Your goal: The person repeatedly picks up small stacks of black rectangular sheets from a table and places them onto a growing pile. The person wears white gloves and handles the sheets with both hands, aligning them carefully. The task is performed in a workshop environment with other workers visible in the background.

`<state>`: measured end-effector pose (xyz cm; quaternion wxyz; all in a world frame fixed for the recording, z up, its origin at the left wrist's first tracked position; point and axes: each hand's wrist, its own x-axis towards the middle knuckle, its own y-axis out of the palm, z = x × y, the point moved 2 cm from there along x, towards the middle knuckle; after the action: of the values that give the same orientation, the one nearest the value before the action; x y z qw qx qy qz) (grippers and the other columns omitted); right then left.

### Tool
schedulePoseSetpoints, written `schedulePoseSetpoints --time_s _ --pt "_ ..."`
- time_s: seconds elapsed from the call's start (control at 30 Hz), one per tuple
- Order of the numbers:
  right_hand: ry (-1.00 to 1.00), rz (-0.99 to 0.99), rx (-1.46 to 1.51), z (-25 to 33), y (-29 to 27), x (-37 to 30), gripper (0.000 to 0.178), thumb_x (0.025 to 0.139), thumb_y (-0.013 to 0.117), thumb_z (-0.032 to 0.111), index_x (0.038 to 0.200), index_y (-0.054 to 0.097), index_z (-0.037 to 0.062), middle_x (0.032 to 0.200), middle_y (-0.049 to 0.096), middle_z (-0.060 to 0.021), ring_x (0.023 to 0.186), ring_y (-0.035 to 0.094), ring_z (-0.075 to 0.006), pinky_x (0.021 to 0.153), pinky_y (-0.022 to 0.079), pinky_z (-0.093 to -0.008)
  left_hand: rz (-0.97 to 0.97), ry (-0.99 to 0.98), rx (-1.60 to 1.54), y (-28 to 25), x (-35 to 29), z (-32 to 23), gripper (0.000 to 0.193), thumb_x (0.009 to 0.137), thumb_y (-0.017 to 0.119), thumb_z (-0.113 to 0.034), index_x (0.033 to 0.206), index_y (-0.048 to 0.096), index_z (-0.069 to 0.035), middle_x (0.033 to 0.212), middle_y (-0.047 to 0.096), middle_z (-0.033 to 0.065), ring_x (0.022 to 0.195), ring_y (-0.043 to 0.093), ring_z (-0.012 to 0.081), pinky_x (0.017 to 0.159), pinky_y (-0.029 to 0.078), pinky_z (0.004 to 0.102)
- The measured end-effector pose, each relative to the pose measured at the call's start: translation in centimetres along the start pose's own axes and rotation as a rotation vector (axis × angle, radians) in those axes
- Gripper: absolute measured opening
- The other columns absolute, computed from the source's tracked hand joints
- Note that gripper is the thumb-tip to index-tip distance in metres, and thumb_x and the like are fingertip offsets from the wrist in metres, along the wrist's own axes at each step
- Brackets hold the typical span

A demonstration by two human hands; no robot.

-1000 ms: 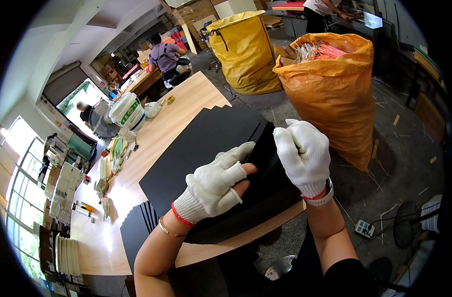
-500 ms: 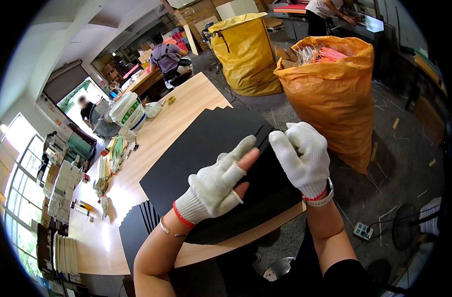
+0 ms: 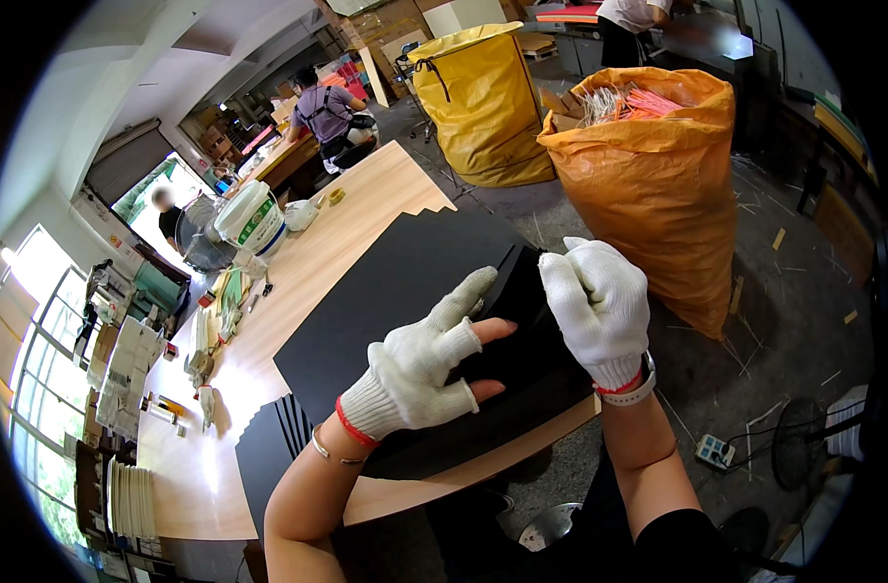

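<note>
Compared with half a second ago, the fingers of the left hand [image 3: 415, 364] have spread, the forefinger and the bare fingertip below it (close together then) now plainly apart. The right hand [image 3: 597, 306] has shifted slightly rightward. Between them, the edge of the black sheets [image 3: 395, 291] looks more raised and bent.

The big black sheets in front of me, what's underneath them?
The wood-grain table shows past the far and near edges of the black sheets. Whatever lies beneath their middle is covered, so I can't tell.
</note>
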<state>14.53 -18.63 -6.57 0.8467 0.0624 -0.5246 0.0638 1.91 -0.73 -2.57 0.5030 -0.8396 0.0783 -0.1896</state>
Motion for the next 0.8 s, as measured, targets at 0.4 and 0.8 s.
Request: schedulePoseSetpoints --time_s 0.4,0.8 --pt "0.322 0.458 0.324 -1.4 -4.4 1.3 0.033 0.105 0.055 0.025 0.113 0.068 -0.0043 0.087 0.071 -0.0137 0.066 0.068 -0.0222 0.056 0.057 -0.0324 -0.113 0.125 0.011 0.1 -1.3 1.3 0.097 0.090 0.079 -0.013 0.168 0.022 -0.005 0.168 0.031 0.0299 0.144 0.050 0.0459 0.112 0.049 0.0420" --pt "0.938 0.933 0.291 -10.6 4.0 6.1 0.048 0.099 0.072 0.042 0.105 0.073 -0.0060 0.092 0.074 -0.0121 0.078 0.071 -0.0219 0.069 0.056 -0.0337 -0.197 0.074 0.045 0.8 -1.5 0.3 0.127 0.081 0.092 -0.035 0.168 0.006 -0.002 0.167 0.031 0.0314 0.145 0.049 0.0452 0.115 0.047 0.0422"
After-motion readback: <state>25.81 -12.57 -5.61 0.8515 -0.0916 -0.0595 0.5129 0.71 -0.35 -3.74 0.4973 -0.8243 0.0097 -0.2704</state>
